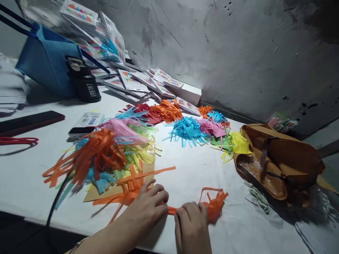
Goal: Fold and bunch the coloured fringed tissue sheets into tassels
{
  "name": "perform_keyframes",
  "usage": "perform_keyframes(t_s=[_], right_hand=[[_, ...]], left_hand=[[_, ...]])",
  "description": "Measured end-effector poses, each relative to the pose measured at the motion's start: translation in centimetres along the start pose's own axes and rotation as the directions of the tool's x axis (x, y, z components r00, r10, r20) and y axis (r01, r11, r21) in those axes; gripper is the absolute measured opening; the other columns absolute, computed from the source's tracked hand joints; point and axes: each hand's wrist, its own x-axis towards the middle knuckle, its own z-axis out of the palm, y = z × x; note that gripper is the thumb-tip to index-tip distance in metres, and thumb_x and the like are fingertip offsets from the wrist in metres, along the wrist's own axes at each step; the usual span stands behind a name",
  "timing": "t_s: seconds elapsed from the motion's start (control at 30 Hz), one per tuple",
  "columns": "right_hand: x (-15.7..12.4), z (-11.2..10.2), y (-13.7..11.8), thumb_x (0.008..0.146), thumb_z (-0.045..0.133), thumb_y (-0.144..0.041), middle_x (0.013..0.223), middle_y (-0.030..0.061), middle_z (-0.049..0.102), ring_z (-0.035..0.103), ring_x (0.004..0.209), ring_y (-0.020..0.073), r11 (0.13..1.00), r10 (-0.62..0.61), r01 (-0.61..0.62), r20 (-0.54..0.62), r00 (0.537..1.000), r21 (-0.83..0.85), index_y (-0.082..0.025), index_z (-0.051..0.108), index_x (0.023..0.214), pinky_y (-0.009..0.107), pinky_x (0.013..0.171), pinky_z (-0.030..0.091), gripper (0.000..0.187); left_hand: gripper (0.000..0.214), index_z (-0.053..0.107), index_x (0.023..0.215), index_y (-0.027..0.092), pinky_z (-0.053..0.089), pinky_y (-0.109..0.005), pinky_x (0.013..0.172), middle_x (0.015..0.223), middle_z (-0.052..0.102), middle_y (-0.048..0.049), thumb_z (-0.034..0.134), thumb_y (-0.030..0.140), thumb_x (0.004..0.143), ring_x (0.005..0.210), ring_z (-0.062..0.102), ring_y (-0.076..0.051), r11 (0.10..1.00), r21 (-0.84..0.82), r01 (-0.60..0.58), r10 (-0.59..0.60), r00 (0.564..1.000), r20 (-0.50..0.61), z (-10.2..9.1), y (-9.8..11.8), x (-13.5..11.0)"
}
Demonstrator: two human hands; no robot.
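An orange fringed paper tassel [172, 210] stretches between my hands just above the front of the table, its middle drawn into a narrow band. My left hand [152, 203] is closed on the band near the loose strips [131, 185], which spread out to the left. My right hand [191, 224] grips the other end, its fingers curled and partly hiding the paper. Beyond it a crumpled orange bunch [215, 208] sticks out to the right. Left of my hands lies a pile of tassels, with an orange one [102, 150] on top and a pink one [123, 130] behind.
A row of coloured tassels, one blue [188, 130] and one yellow [239, 143], runs across the table. Behind lie flat printed boxes [135, 83]. A black bottle [84, 83] and blue bag [50, 60] stand back left; a brown bag [288, 158] sits right.
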Motion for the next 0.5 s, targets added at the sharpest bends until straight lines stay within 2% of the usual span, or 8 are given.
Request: perform_keyframes(t_s=[0.07, 0.13, 0.23, 0.33, 0.43, 0.5], right_hand=[[0.2, 0.0, -0.1, 0.099, 0.046, -0.013, 0.079, -0.0006, 0.06, 0.054, 0.074, 0.0199, 1.0, -0.012, 0.012, 0.02, 1.0, 0.02, -0.022, 0.058, 0.086, 0.04, 0.087, 0.032, 0.02], [0.3, 0.1, -0.3, 0.098, 0.045, -0.009, 0.081, -0.0002, 0.06, 0.054, 0.075, 0.0194, 0.999, -0.045, 0.044, 0.034, 0.998, 0.027, -0.021, 0.058, 0.087, 0.039, 0.087, 0.033, 0.021], [0.2, 0.1, -0.1, 0.095, 0.045, -0.004, 0.08, -0.0003, 0.059, 0.053, 0.074, 0.0186, 0.997, -0.077, 0.076, 0.047, 0.996, 0.023, -0.02, 0.056, 0.083, 0.038, 0.087, 0.034, 0.023], [-0.6, -0.4, 1.0, 0.098, 0.043, -0.007, 0.079, 0.0001, 0.058, 0.053, 0.076, 0.0195, 0.997, -0.083, 0.083, 0.053, 0.995, 0.002, -0.02, 0.056, 0.083, 0.042, 0.091, 0.034, 0.024], [-1.5, -1.0, 2.3, 0.101, 0.037, -0.009, 0.082, 0.0018, 0.059, 0.053, 0.08, 0.0207, 0.995, -0.093, 0.094, 0.04, 0.995, -0.029, -0.02, 0.057, 0.088, 0.046, 0.097, 0.033, 0.027], [-1.9, -1.2, 2.8, 0.101, 0.038, -0.01, 0.085, 0.0022, 0.059, 0.053, 0.082, 0.0211, 0.997, -0.065, 0.067, 0.042, 0.997, -0.046, -0.02, 0.056, 0.09, 0.047, 0.098, 0.033, 0.024]], left_hand=[[0.019, 0.063, 0.077, 0.024, 0.023, -0.047, 0.111, 0.086, 0.067, 0.0042, 0.07, 0.01, 0.088, 0.089, 0.057, -0.019, 0.999, 0.008, -0.035, 0.035, 0.999, -0.016, -0.2, 0.2, 0.1], [0.019, 0.064, 0.078, 0.023, 0.024, -0.046, 0.111, 0.087, 0.068, 0.0043, 0.068, 0.007, 0.087, 0.089, 0.058, -0.018, 1.0, -0.025, -0.02, 0.019, 1.0, -0.021, -0.1, 0.3, 0.2], [0.023, 0.065, 0.078, 0.023, 0.033, -0.042, 0.1, 0.087, 0.068, 0.0034, 0.062, 0.002, 0.086, 0.086, 0.058, -0.018, 0.992, -0.112, 0.053, -0.054, 0.999, -0.007, 0.2, 0.3, 0.1], [0.023, 0.063, 0.074, 0.022, 0.036, -0.039, 0.087, 0.084, 0.065, 0.0019, 0.061, 0.001, 0.084, 0.081, 0.056, -0.018, 0.971, -0.202, 0.132, -0.133, 0.991, 0.008, 0.4, 0.2, -0.3], [0.02, 0.062, 0.073, 0.021, 0.036, -0.04, 0.087, 0.087, 0.064, 0.0007, 0.064, 0.004, 0.083, 0.084, 0.056, -0.019, 0.941, -0.244, 0.235, -0.228, 0.972, 0.057, 0.4, 0.1, -0.6], [0.019, 0.062, 0.072, 0.02, 0.035, -0.04, 0.087, 0.087, 0.064, 0.0006, 0.065, 0.005, 0.084, 0.085, 0.056, -0.02, 0.936, -0.235, 0.261, -0.247, 0.965, 0.087, 0.2, 0.2, -0.5]])
